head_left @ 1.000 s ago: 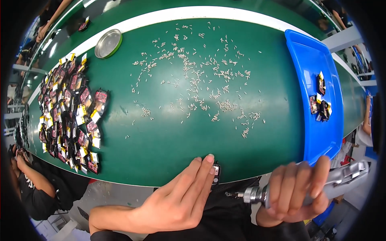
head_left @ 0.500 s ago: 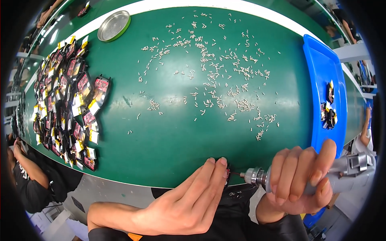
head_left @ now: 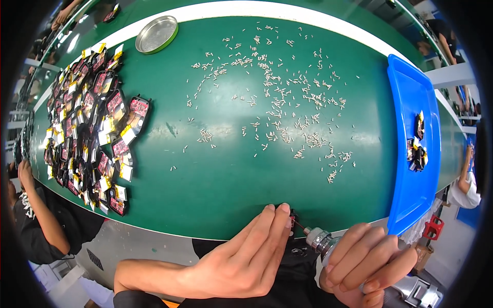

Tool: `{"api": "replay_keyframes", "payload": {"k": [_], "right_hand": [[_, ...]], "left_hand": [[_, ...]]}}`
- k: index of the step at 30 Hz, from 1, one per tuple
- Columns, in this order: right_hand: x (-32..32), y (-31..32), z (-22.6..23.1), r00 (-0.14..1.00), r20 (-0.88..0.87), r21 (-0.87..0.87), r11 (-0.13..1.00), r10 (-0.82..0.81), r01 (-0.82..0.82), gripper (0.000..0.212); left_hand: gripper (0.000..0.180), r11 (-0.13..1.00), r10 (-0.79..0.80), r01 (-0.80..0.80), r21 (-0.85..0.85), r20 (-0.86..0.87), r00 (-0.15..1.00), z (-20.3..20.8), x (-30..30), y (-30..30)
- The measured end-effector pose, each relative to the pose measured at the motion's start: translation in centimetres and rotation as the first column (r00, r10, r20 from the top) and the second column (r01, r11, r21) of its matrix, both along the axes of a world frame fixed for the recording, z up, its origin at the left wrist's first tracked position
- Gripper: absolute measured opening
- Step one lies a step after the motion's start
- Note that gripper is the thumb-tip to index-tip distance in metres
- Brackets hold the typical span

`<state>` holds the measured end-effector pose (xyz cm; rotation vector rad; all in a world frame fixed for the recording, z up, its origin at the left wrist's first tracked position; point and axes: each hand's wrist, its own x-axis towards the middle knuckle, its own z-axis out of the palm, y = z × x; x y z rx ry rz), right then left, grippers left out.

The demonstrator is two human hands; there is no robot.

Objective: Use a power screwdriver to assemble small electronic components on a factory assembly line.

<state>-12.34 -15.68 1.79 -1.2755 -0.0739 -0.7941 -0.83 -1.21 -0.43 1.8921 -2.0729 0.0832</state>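
At the front edge of the bench, my left hand (head_left: 241, 256) holds a small black device with a red circuit board (head_left: 292, 224). Most of it is hidden behind the extended fingers. My right hand (head_left: 367, 259) is wrapped around a grey electric screwdriver (head_left: 319, 239), which slants down to the right. Its thin bit points at the visible side of the device; whether the tip touches cannot be made out. Many small loose screws (head_left: 280, 92) lie scattered over the green bench top (head_left: 221, 179).
A heap of similar black devices with red boards (head_left: 84, 128) lies at the left. Far left of centre is a round metal tin lid (head_left: 157, 35). On the right a blue tray (head_left: 411, 200) holds several devices (head_left: 418, 149). A co-worker (head_left: 46, 220) sits at the left.
My right hand and the screwdriver's rear end have swung down, tilting the tool more. My left hand stays on the device. The whole view has shifted slightly.
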Motion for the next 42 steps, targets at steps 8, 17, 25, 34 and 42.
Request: {"api": "replay_keyframes", "payload": {"k": [8, 17, 25, 34, 42], "right_hand": [[0.0, 0.0, 0.4, 0.999, -0.015, -0.019, 0.999, 0.044, -0.044, 0.015], [2.5, -0.5, 0.3, 0.978, -0.199, 0.258, 0.966, 0.069, -0.015, 0.019], [2.6, -1.0, 1.3, 0.961, -0.233, 0.185, 0.977, 0.147, -0.104, 0.02], [2.6, -2.7, 1.3, 0.909, 0.031, 0.145, 0.898, 0.415, -0.415, 0.019], [-1.6, -2.6, -2.7, 0.976, 0.136, 0.513, 0.83, 0.172, -0.218, 0.009]], "left_hand": [[0.023, 1.0, 0.021, -0.021, -0.003, 0.027, 0.999, 0.1, -0.5, 0.1], [0.024, 0.998, 0.029, -0.03, -0.06, -0.023, 0.999, -1.2, -0.6, 0.3], [0.035, 0.998, 0.041, -0.04, -0.047, 0.02, 0.999, 0.3, -0.1, 0.5], [0.04, 0.999, -0.009, 0.008, -0.035, -0.035, 0.999, 0.3, -0.6, 2.2], [0.044, 0.667, 0.736, -0.695, -0.269, 0.092, 0.67, 4.5, 13.6, 9.4]]}}
